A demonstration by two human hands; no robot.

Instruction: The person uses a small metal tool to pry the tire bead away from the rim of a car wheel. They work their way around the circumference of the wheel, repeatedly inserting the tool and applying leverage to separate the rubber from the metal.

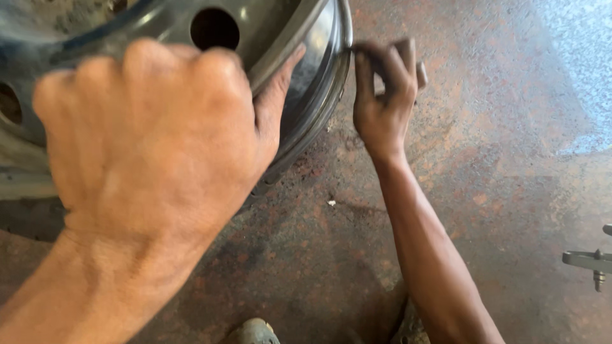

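we had our left hand closed over the steel wheel rim while our right hand, nearer its outer edge, pinched a small dark object we couldn't identify against it.

No packages, labels, signs, screens — none visible.
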